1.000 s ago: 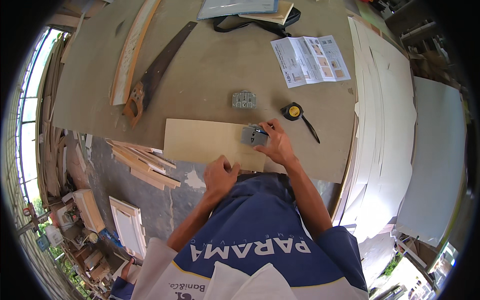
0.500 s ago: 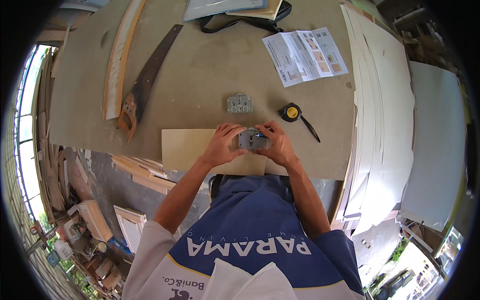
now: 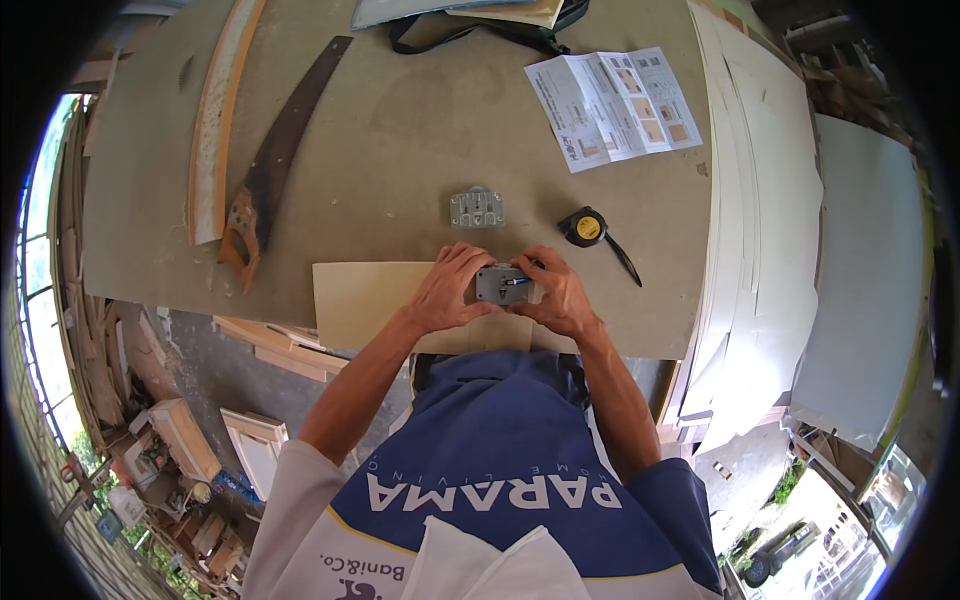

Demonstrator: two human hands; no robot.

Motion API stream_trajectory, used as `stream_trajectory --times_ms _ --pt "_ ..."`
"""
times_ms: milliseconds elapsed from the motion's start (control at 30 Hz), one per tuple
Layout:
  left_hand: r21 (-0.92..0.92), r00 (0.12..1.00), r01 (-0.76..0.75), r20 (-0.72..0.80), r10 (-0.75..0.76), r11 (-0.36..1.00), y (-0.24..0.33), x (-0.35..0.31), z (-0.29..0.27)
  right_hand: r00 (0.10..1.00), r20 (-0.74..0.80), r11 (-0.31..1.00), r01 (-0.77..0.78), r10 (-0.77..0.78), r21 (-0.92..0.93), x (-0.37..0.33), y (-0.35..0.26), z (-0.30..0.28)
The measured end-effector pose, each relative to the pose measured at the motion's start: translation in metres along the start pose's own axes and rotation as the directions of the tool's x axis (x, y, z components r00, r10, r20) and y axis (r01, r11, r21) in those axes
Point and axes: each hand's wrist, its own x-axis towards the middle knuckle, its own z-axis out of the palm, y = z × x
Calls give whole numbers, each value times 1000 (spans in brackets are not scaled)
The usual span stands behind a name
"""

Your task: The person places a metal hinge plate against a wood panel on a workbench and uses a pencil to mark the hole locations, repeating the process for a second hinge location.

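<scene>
Reaching forward with elbows bent, both forearms [image 3: 372, 380] angle inward until the hands nearly meet. Left hand [image 3: 440, 293]: curled, thumb on the near edge and fingers on the far edge, pinching the left end of a grey block [image 3: 489, 287]. Right hand [image 3: 560, 300]: similarly curled, gripping the block's right end. A slim blue-and-dark tool [image 3: 518, 281] lies across the block from the right fingers; whether they clasp it cannot be told. Beneath the hands: a pale board [image 3: 365, 300]. Just beyond them: a silvery fitting [image 3: 477, 209]. Beyond the right hand: a tape measure [image 3: 585, 228], then a folded printed sheet [image 3: 618, 110]. Beyond and left of the left hand: a handsaw [image 3: 283, 150]. Farthest ahead: a black strap [image 3: 480, 38].
</scene>
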Motion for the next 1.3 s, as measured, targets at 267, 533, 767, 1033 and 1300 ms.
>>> stream_trajectory --times_ms 267,533,767,1033,1300 --pt "-21 1000 -21 14 21 1000 -10 2 -3 999 -13 999 -34 34 22 5 -4 -2" --pt "-48 1000 -15 -2 15 999 -9 2 -2 1000 -19 1000 -4 3 -23 7 -1 -4" --pt "-50 1000 -11 -8 11 999 -10 1 -2 999 -49 997 11 -15 -81 9 -2 -7" --pt "-25 999 -29 -25 29 999 -13 -3 -4 997 -68 991 26 -35 -129 9 -6 -2" --pt "53 995 -18 -94 23 998 -6 -9 -6 999 -39 990 25 -30 -138 13 -9 -1"
